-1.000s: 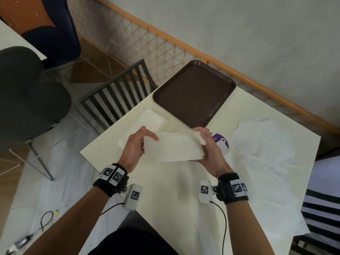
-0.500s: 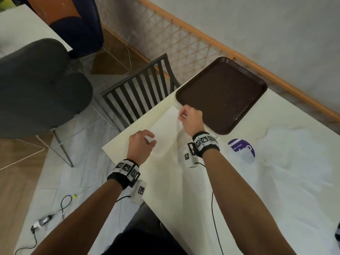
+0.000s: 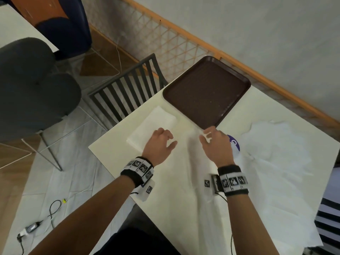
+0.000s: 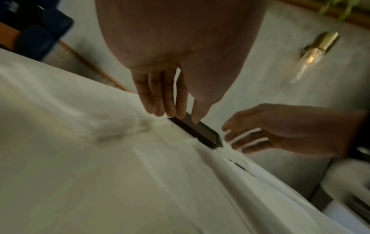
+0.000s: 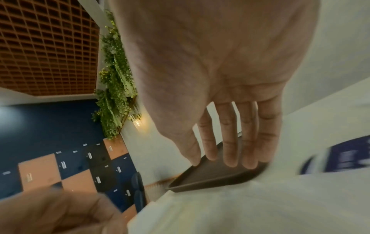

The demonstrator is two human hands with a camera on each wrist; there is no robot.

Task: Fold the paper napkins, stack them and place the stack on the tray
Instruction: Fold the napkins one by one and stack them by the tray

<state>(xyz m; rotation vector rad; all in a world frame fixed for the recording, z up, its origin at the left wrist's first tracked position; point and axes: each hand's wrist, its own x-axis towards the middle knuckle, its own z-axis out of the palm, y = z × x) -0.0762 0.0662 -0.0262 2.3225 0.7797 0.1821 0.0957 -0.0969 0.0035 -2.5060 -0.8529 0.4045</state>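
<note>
A stack of folded white napkins (image 3: 153, 126) lies on the cream table (image 3: 165, 190), just left of the empty brown tray (image 3: 206, 92). My left hand (image 3: 163, 139) hovers over the stack's near right corner with straight, relaxed fingers and holds nothing; the left wrist view shows those fingers (image 4: 160, 98) pointing down at the tray's edge (image 4: 200, 133). My right hand (image 3: 213, 142) is beside the tray's near corner with spread fingers and is empty. The right wrist view has its straight fingers (image 5: 230, 142) in front of the tray (image 5: 210, 175). A pile of unfolded napkins (image 3: 276, 159) covers the table's right side.
A round purple sticker (image 3: 235, 145) lies on the table right of my right hand. A grey slatted chair (image 3: 127, 92) stands against the table's far left edge, with a dark padded chair (image 3: 29, 89) beyond it. Wall and wooden rail (image 3: 239, 57) run behind the tray.
One second ago both hands held a folded napkin in the air. They laid it on the stack left of the tray and let go; the right hand moved right to the tray's near corner.
</note>
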